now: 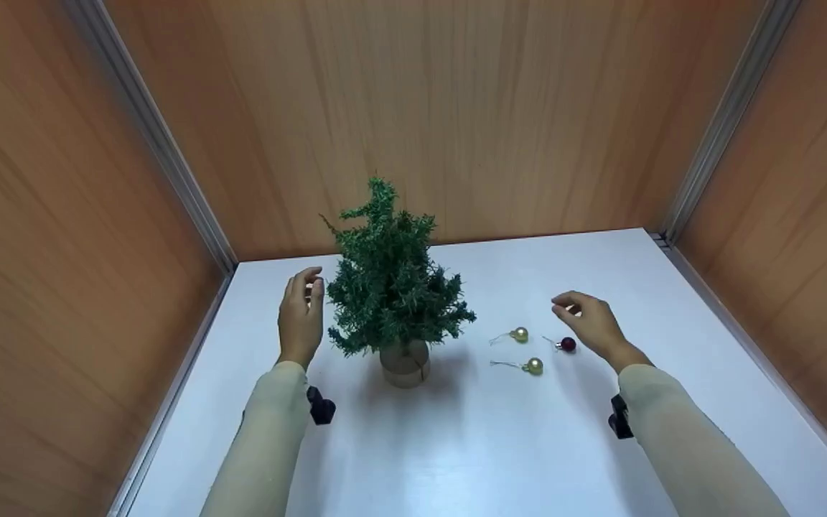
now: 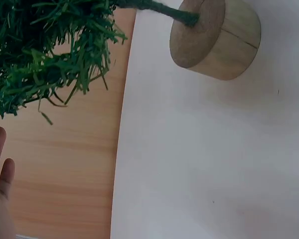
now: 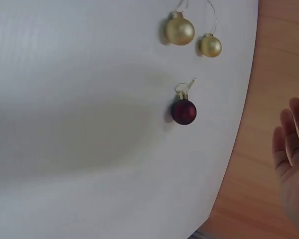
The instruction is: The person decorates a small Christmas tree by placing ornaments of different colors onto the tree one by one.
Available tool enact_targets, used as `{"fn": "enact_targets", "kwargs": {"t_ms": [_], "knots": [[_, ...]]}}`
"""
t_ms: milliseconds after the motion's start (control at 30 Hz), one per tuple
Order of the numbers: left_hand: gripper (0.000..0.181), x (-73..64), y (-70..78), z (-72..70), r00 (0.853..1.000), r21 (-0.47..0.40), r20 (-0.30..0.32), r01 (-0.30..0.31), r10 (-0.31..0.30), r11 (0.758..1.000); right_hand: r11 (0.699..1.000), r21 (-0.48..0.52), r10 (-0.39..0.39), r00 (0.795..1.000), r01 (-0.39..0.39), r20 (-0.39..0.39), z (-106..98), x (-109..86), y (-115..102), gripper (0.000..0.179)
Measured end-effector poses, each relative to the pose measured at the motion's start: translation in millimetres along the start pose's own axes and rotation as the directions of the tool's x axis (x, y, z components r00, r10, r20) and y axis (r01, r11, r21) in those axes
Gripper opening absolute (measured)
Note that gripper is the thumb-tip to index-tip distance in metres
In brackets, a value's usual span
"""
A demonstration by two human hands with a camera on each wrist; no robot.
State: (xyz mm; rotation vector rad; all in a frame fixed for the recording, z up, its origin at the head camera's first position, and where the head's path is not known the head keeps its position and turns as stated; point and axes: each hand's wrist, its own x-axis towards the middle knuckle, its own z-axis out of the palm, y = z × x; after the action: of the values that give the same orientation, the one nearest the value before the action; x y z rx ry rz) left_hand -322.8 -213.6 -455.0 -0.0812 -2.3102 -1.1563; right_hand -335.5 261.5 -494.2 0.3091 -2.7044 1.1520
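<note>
A small artificial Christmas tree stands upright on a round wooden base. Just left of its branches my left hand is raised with relaxed fingers, holding nothing. In the left wrist view, the fingers appear below the green branches. To the right of the tree lie two gold baubles with string loops and one dark red bauble. Over the table beyond the red bauble hovers my right hand, fingers loosely bent and holding nothing.
The white table is bounded by a wood-grain panel at the back and more panels on both sides. Grey metal posts stand at the corners. A dark device is strapped at each wrist.
</note>
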Motion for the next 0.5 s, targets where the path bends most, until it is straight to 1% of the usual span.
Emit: {"fn": "enact_targets", "kwargs": {"t_ms": [100,300,500], "knots": [[0.038,-2.5,0.5,1.8,1.0,-0.021,0.01,-0.007,0.007,1.0,1.0,0.008,0.001,1.0,-0.001,0.009,5.3,-5.1,3.7,0.025],[0.04,-6.3,1.6,3.4,1.0,-0.047,0.017,-0.014,0.015,0.999,0.997,0.074,0.019,0.998,-0.024,0.063,20.3,-15.4,6.5,0.025],[0.035,-10.5,2.9,5.2,1.0,-0.078,0.008,-0.018,0.018,0.997,0.995,0.094,0.017,0.997,-0.023,0.07,35.9,-25.8,11.7,0.025]]}}
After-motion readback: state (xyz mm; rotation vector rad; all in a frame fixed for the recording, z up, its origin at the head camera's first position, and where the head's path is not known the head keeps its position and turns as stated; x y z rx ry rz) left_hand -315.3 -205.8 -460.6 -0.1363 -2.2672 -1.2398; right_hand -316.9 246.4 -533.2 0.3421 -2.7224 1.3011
